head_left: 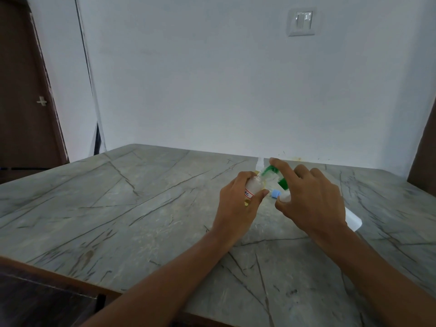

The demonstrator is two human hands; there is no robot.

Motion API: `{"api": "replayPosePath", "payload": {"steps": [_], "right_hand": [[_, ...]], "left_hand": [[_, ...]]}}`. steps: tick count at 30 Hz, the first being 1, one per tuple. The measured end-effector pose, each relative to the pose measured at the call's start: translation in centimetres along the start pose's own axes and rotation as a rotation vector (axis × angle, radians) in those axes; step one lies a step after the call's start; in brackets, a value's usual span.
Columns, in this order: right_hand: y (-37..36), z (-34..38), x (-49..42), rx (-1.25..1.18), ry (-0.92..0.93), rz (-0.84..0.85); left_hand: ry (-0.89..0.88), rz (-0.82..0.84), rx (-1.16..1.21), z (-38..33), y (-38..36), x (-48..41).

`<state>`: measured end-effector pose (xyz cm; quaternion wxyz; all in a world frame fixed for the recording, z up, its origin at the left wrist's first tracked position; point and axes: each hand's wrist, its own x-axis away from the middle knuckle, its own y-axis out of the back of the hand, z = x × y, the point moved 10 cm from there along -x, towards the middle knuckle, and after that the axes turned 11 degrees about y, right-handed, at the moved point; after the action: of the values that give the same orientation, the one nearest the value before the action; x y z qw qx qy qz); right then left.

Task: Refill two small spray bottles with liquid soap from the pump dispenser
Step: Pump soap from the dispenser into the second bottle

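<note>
Two hands meet toward the far right of the marble table (pixel 118 208) on my feed. The left hand (pixel 238 208) grasps a small spray bottle (pixel 251 188) with a red-edged label, tipped toward the pump dispenser (pixel 271 179) just beside it. The right hand (pixel 313 201) curls over that dispenser, forefinger laid across its green top and thumb tucked in below. A blue cap (pixel 275 193) shows between the hands. A white object (pixel 352 219) pokes out past the right wrist; I cannot tell what it is.
</note>
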<state>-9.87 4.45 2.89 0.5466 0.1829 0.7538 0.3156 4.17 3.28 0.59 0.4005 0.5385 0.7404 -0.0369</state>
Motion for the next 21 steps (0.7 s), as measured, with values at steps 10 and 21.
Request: {"api": "replayPosePath", "payload": {"steps": [10, 21], "right_hand": [[0.75, -0.29, 0.14, -0.066, -0.027, -0.085], [0.10, 0.01, 0.24, 0.001, 0.000, 0.014]], "left_hand": [[-0.053, 0.010, 0.000, -0.70, -0.30, 0.33], [-0.003, -0.033, 0.022, -0.06, 0.29, -0.05]]}}
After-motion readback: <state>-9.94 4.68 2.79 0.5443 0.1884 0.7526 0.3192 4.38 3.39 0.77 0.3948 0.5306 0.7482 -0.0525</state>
